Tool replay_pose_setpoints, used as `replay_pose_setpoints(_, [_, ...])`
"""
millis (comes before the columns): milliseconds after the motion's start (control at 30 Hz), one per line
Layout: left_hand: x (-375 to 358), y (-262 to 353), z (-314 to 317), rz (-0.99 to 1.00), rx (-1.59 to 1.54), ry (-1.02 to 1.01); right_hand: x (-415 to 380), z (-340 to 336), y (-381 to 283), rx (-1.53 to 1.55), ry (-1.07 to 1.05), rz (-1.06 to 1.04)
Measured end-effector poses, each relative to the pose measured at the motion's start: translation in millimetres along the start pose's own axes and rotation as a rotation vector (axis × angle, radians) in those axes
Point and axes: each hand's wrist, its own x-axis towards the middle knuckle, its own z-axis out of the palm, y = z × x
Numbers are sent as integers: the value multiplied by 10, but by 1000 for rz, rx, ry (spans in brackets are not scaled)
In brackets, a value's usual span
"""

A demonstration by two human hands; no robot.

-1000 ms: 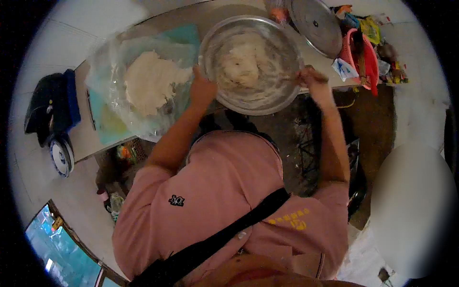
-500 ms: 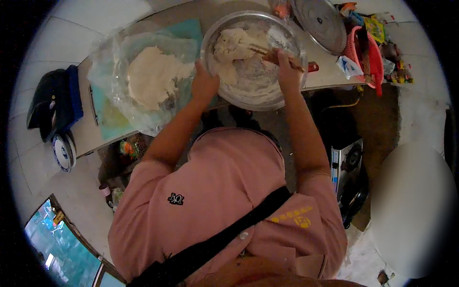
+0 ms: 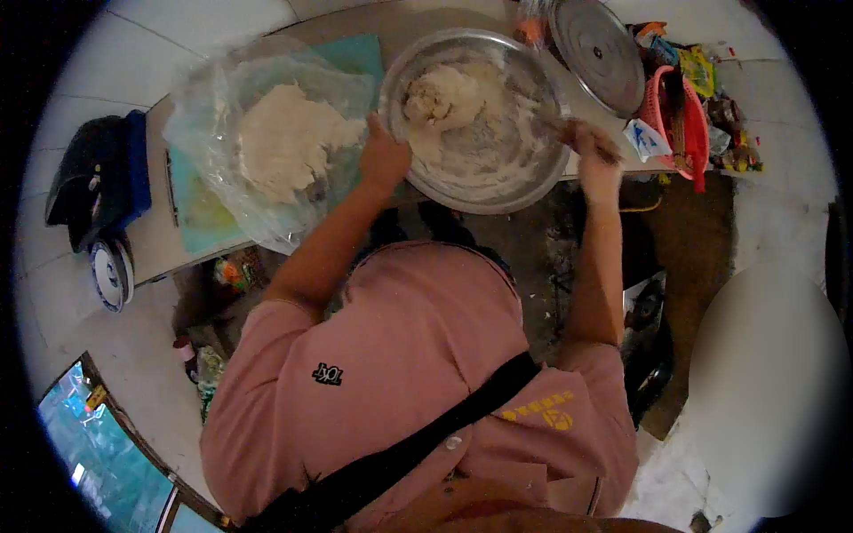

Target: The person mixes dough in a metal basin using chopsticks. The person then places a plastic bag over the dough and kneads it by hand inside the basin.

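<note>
A wide metal basin point(image 3: 484, 202) stands at the counter's front edge, its inside smeared with flour. A rough lump of floury dough point(image 3: 442, 96) lies at its back left. My left hand point(image 3: 385, 158) grips the basin's left rim. My right hand point(image 3: 593, 160) is closed around wooden chopsticks point(image 3: 569, 131) at the right rim; motion blurs their tips, which point into the basin. Left of the basin, a flat pale mass of flour or dough point(image 3: 286, 142) rests on a clear plastic bag point(image 3: 222, 169), over a teal board point(image 3: 191, 213).
A round metal lid point(image 3: 597, 53) leans behind the basin at right. Beside it stands a pink basket point(image 3: 697, 133) among several packets point(image 3: 697, 71). A dark cap-like item point(image 3: 98, 182) and plates point(image 3: 108, 275) are at far left. Below right sits a stove point(image 3: 647, 302).
My right hand has moved right with the chopsticks, from inside the basin to its right rim. The dough has shifted a little and looks more bunched. My left hand stays at the left rim.
</note>
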Motion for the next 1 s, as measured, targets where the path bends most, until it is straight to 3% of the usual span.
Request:
replay_pose_setpoints(133, [70, -146, 152, 91, 10, 58, 121, 91, 553, -49, 38, 86])
replay_pose_setpoints(233, [20, -56, 74, 22, -29, 15, 184, -7, 714, -10, 95, 182])
replay_pose_setpoints(333, [13, -28, 8, -7, 24, -39, 334, 89, 735, 415, 142, 370])
replay_pose_setpoints(533, [-42, 160, -150, -98, 75, -116, 589, 639, 811, 476, -182, 364])
replay_pose_setpoints(633, [-32, 129, -73, -97, 39, -82, 512, 683, 594, 319, -358, 295])
replay_pose_setpoints(733, [13, -90, 157, 47, 29, 89, 343, 576, 417, -16, -591, -30])
replay_pose_setpoints(833, [21, -112, 178, 74, 12, 140, 115, 388, 4, -100, -730, -109])
replay_pose_setpoints(933, [0, -74, 106, 24, -6, 75, -187, 137, -558, -336, -672, -22])
replay_pose_setpoints(1000, [-53, 44, -3, -39, -1, 15, -369, -86, -591, -339, -698, -14])
